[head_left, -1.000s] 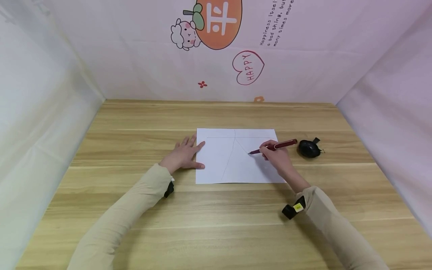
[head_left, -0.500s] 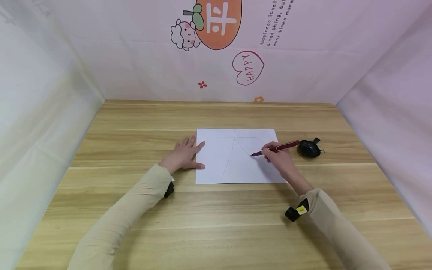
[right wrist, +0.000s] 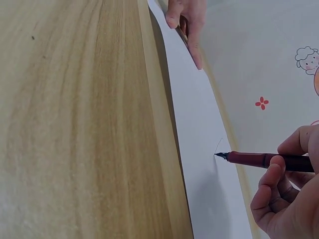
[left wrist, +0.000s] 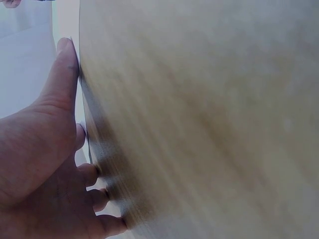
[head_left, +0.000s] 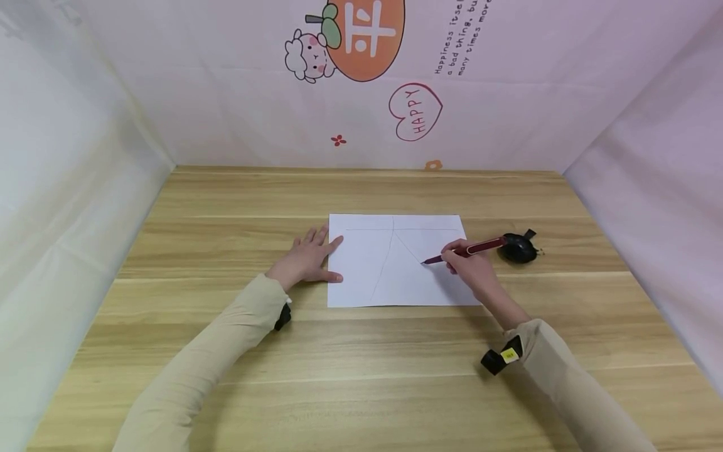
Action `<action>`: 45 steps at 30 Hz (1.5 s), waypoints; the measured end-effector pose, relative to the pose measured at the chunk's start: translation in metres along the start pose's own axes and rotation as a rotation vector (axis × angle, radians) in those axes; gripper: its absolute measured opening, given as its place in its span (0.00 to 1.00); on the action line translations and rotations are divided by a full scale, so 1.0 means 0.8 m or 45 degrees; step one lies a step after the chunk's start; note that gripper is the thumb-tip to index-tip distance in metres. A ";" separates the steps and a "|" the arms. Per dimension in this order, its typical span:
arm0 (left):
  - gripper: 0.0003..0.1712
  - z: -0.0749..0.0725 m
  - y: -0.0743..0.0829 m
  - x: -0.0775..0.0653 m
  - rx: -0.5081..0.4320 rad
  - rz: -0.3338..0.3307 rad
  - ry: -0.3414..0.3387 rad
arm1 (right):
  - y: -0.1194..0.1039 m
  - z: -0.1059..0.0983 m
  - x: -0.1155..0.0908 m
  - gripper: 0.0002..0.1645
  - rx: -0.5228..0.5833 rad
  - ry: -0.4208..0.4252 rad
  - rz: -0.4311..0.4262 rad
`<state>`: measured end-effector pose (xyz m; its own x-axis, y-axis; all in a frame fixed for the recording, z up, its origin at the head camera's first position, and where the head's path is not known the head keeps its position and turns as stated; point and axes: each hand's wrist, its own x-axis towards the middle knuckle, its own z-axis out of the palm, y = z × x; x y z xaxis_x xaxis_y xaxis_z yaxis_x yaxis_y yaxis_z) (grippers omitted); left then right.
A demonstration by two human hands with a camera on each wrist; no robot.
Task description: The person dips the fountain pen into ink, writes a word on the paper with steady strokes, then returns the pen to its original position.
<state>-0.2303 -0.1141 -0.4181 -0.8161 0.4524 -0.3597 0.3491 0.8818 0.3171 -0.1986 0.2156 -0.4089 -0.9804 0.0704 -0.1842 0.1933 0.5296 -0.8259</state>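
Note:
A white sheet of paper (head_left: pixel 361 270) lies on the wooden table, bearing several thin drawn lines. My right hand (head_left: pixel 470 267) pinches a dark red fountain pen (head_left: pixel 480 245) between thumb and fingers. In the right wrist view the nib of the fountain pen (right wrist: pixel 249 158) touches the paper at the end of a thin line. At the paper's left edge, my left hand (head_left: pixel 307 260) rests with fingers spread, the thumb and index finger on the sheet. The left wrist view shows the left hand (left wrist: pixel 45 144) from the palm side, fingertips against paper and table.
A rounded black object (head_left: pixel 518 248) sits to the right of the paper, close behind the pen's back end. Pale printed cloth (head_left: pixel 254 113) stands along the far edge of the wooden table (head_left: pixel 361 376), and white cloth hangs at both sides.
My right hand and the fountain pen have moved slightly right and toward me. The slanted line behind the nib has grown longer. My left hand has stayed in place.

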 end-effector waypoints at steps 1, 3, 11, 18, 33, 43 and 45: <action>0.53 0.000 0.000 0.000 0.003 0.003 0.001 | 0.000 -0.001 0.000 0.16 0.001 -0.002 0.002; 0.54 0.001 0.000 0.000 0.006 0.004 0.002 | 0.001 -0.002 -0.001 0.16 0.001 -0.008 0.003; 0.54 0.002 -0.001 0.003 0.015 0.004 0.006 | 0.003 -0.004 -0.004 0.17 -0.004 -0.016 0.012; 0.53 0.000 -0.002 0.000 -0.007 0.010 0.009 | 0.003 -0.006 -0.007 0.15 0.003 -0.004 -0.009; 0.53 -0.002 0.000 -0.004 -0.025 0.022 0.005 | 0.007 -0.014 -0.011 0.15 -0.022 -0.027 -0.012; 0.53 -0.001 -0.001 -0.003 -0.026 0.021 0.012 | 0.006 -0.021 -0.012 0.16 -0.056 -0.070 -0.007; 0.53 0.000 -0.001 -0.003 -0.025 0.024 0.013 | 0.005 -0.022 -0.013 0.16 -0.055 -0.078 -0.010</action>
<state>-0.2285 -0.1159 -0.4174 -0.8143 0.4672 -0.3444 0.3554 0.8705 0.3406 -0.1884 0.2318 -0.4010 -0.9774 0.0150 -0.2107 0.1820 0.5659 -0.8041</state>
